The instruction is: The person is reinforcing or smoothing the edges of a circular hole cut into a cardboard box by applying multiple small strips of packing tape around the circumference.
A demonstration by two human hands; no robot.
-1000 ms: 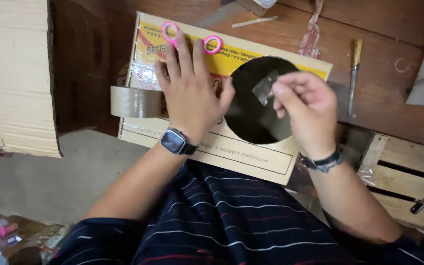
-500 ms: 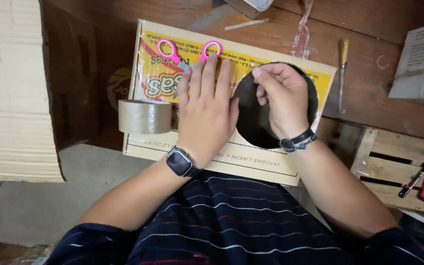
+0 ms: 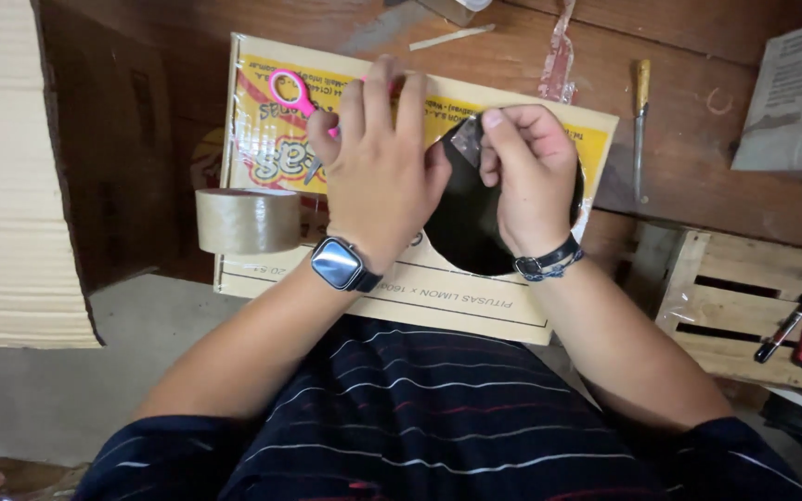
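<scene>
A small piece of clear tape (image 3: pixel 467 139) is pinched between the thumb and fingers of the right hand (image 3: pixel 531 181), held over the upper edge of a black disc (image 3: pixel 461 227) lying on a flattened cardboard box (image 3: pixel 345 278). The left hand (image 3: pixel 384 176) lies flat, fingers spread, pressing on the box just beside the disc, grasping nothing. Pink-handled scissors (image 3: pixel 291 93) lie under its fingertips; a roll of brown tape (image 3: pixel 248 221) stands to its left. The tape could fold onto itself or land crooked if the disc shifts under light pressure.
</scene>
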